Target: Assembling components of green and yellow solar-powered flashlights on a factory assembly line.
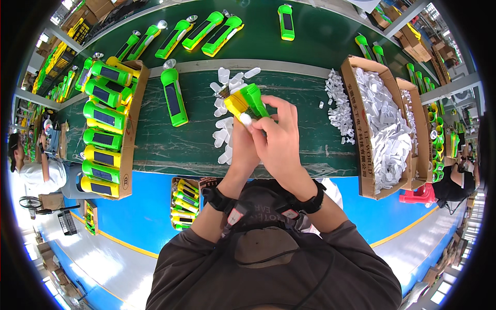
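Observation:
A green and yellow flashlight [251, 101] is held tilted above the table, its metal-rimmed head toward the far left. My left hand [244, 147] is closed around it from below, with most of its fingers hidden. A small white plastic piece [245, 119] shows against the flashlight's near side. My right hand [280, 135] has its thumb and forefinger pinched at that piece, while its other fingers curl by the flashlight's green end. Loose white plastic pieces [224, 132] lie on the table just beyond and left of my hands.
On the left stands a cardboard box [135, 119] stacked with flashlights. One flashlight [174, 97] lies beside it. A box of white pieces [382, 132] is at right, next to a loose pile [339, 106]. Several flashlights [222, 36] rest on the green surface beyond a pale rail.

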The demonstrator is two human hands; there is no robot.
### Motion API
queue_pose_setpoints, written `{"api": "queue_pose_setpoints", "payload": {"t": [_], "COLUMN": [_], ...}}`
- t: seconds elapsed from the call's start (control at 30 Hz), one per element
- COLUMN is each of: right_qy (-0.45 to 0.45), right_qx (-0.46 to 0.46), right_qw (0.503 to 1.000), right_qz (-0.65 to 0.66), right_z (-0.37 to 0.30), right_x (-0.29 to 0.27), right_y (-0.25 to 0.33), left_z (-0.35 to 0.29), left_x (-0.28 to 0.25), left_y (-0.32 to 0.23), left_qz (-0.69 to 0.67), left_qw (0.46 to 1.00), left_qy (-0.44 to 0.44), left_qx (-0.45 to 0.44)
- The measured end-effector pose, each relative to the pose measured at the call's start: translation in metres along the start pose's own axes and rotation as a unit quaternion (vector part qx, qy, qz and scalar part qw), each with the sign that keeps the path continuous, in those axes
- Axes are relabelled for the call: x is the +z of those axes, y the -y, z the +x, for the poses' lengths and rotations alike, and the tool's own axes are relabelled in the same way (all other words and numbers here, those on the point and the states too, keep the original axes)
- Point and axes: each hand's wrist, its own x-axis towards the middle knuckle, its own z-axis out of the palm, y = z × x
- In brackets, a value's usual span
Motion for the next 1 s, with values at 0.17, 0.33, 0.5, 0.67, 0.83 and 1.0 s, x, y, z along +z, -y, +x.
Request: {"api": "queue_pose_setpoints", "payload": {"t": [0.17,0.33,0.5,0.67,0.83,1.0], "right_qy": [0.036,0.009,0.054,0.078,0.126,0.122], "right_qx": [0.026,0.041,0.048,0.261,0.306,0.255], "right_qw": [0.999,0.999,0.993,0.902,0.879,0.918], "right_qz": [-0.009,0.024,0.092,0.335,0.344,0.279], "right_z": [0.002,0.003,-0.001,-0.018,-0.017,-0.023], "right_x": [-0.007,-0.005,-0.012,-0.039,-0.05,-0.045], "right_y": [0.0,0.001,0.001,-0.011,-0.006,-0.001], "left_z": [-0.003,0.0,0.002,0.005,0.007,0.007], "left_x": [0.0,0.006,-0.002,-0.012,-0.015,0.0], "left_y": [0.006,-0.005,-0.01,-0.023,-0.019,-0.013], "left_qz": [0.12,0.129,-0.029,-0.232,-0.308,-0.194], "left_qw": [0.989,0.985,0.999,0.966,0.939,0.974], "left_qy": [0.0,0.004,0.014,0.013,-0.009,-0.084], "left_qx": [0.089,0.115,-0.005,-0.115,-0.153,-0.084]}}
